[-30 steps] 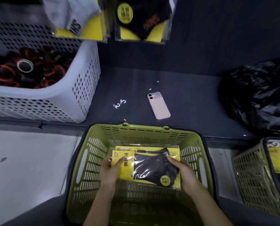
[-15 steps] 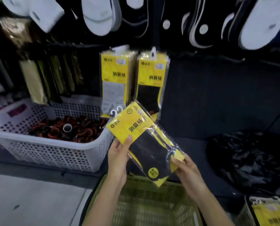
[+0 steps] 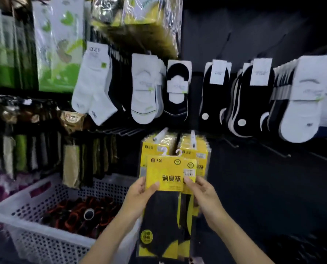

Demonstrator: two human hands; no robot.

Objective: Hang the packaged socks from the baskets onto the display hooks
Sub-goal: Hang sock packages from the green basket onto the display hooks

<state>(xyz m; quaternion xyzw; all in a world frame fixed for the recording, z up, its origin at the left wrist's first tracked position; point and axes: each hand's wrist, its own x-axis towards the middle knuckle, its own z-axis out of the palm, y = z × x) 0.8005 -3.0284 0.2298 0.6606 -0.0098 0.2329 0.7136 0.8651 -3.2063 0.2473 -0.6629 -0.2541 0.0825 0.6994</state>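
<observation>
I hold upright packets of black socks with yellow cards [image 3: 165,180] in front of the display. My left hand [image 3: 139,197] grips the left edge, thumb on the yellow card. My right hand [image 3: 200,195] pinches the right edge, where a second packet shows behind the first. Two white plastic hangers stick up from the packets' tops. Just behind them hang two rows of matching yellow sock packets [image 3: 195,151] on display hooks [image 3: 193,136]. The green basket is out of view.
A white perforated basket [image 3: 25,225] with dark and orange rolled items stands at lower left. White and black socks [image 3: 145,92] hang in rows above. Bare hooks [image 3: 280,151] jut from the dark panel at right. Darker packets [image 3: 73,161] hang at left.
The packets rose from the green basket to chest height and turned from tilted to upright. My view swung up from the basket to the hanging display.
</observation>
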